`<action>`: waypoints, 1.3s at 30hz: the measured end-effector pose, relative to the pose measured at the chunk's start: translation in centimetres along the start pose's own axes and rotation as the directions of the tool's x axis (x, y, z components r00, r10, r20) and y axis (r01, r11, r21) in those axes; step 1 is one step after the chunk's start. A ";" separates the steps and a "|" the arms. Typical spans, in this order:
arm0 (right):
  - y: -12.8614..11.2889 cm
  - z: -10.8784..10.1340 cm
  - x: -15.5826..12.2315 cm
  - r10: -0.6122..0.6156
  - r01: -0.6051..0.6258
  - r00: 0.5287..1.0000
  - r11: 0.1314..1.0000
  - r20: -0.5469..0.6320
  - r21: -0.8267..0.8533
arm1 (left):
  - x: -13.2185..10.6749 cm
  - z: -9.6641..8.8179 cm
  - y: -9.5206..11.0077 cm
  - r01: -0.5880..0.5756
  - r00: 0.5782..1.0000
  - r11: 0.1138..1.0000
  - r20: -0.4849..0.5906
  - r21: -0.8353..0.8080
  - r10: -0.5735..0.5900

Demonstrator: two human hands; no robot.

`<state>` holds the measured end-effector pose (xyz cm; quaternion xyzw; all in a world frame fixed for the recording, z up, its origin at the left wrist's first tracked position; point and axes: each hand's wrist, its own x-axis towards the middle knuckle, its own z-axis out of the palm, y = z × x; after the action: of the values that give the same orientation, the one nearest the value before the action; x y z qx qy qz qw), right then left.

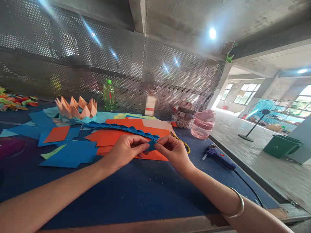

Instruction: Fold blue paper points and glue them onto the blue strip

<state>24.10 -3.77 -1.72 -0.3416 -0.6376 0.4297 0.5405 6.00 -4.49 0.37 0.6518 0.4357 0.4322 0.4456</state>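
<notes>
My left hand (pixel 126 149) and my right hand (pixel 173 152) meet over the dark blue table (pixel 136 194), both pinching the near end of a long chain of folded blue paper (pixel 121 128). The chain runs back to the left across a pile of orange paper sheets (pixel 109 137). A silver bangle (pixel 236 207) circles my right wrist. Fingers of both hands are closed on the blue paper piece (pixel 152 145) between them.
Blue and orange paper squares (pixel 70 153) lie left. A peach paper lotus (pixel 75 108), green bottle (pixel 109 95), patterned basket (pixel 182 118) and pink jar (pixel 202 124) stand behind. A blue glue gun (pixel 218 156) lies right. A perforated metal screen (pixel 145 74) backs the table, with a person behind it.
</notes>
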 end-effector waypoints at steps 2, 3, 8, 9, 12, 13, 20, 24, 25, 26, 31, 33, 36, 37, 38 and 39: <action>0.0 0.0 0.0 0.028 -0.028 1.000 1.000 0.005 0.010 | 0.0 0.0 0.0 -0.012 1.000 1.000 -0.002 0.014 0.012; 0.0 0.0 0.0 0.039 -0.040 0.999 0.999 0.012 0.013 | 0.0 0.0 0.0 -0.019 1.000 1.000 -0.004 0.023 0.019; 0.0 -0.1 0.0 0.108 -0.103 0.992 0.992 0.058 -0.077 | 0.0 -0.2 0.3 -0.037 0.997 0.996 -0.060 0.087 0.042; 0.0 -0.2 0.1 0.115 -0.110 0.992 0.990 0.058 -0.086 | 0.1 -0.3 0.3 -0.044 0.995 0.993 -0.083 0.107 0.053; 0.0 -0.2 0.1 0.104 -0.101 0.993 0.993 0.047 -0.060 | 0.3 -0.6 0.1 -0.103 0.980 0.979 -0.150 0.178 0.131; 0.0 -0.2 0.1 0.086 -0.084 0.996 0.995 0.040 -0.054 | 0.4 -0.7 0.0 -0.127 0.972 0.972 -0.170 0.199 0.161; 0.1 -0.1 0.0 -0.061 0.064 0.998 0.991 0.031 -0.119 | 0.3 -0.6 -0.2 -0.195 0.946 0.957 -0.218 0.217 0.242; 0.1 -0.2 0.0 -0.018 0.020 0.999 0.998 0.044 -0.058 | 0.1 -0.6 -0.4 -0.209 0.945 0.950 -0.203 0.231 0.257; 0.1 -0.2 0.1 -0.008 0.010 0.999 0.999 0.038 -0.034 | 0.1 -0.6 -0.4 -0.210 0.946 0.949 -0.198 0.236 0.258; 0.1 -0.2 0.1 -0.004 0.004 1.000 1.000 0.030 -0.011 | 0.1 -0.6 -0.4 -0.209 0.946 0.948 -0.195 0.240 0.258; 0.0 0.0 0.3 -0.009 0.009 1.000 1.000 -0.001 0.028 | -0.1 -0.4 -0.2 -0.203 0.949 0.953 -0.194 0.226 0.248; 0.0 0.0 0.2 -0.019 0.020 1.000 0.999 -0.021 0.035 | -0.3 -0.3 0.0 -0.208 0.949 0.954 -0.194 0.217 0.250; -0.1 0.1 0.2 -0.034 0.036 0.998 0.998 -0.053 0.050 | -0.5 -0.1 0.2 -0.218 0.947 0.954 -0.193 0.204 0.257; -0.2 0.1 0.1 -0.038 0.041 0.997 0.998 -0.063 0.052 | -0.5 -0.1 0.2 -0.220 0.947 0.954 -0.191 0.202 0.259; -0.3 0.1 0.1 -0.040 0.044 0.997 0.998 -0.070 0.051 | -0.5 -0.1 0.2 -0.221 0.947 0.954 -0.188 0.201 0.259; -0.4 0.1 0.1 -0.040 0.044 0.996 0.998 -0.075 0.049 | -0.6 0.0 0.2 -0.221 0.948 0.954 -0.186 0.201 0.259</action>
<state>24.00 -3.88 -1.35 -0.3299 -0.6131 0.4213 0.5812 5.85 -5.05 0.47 0.6879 0.4344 0.5091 0.2809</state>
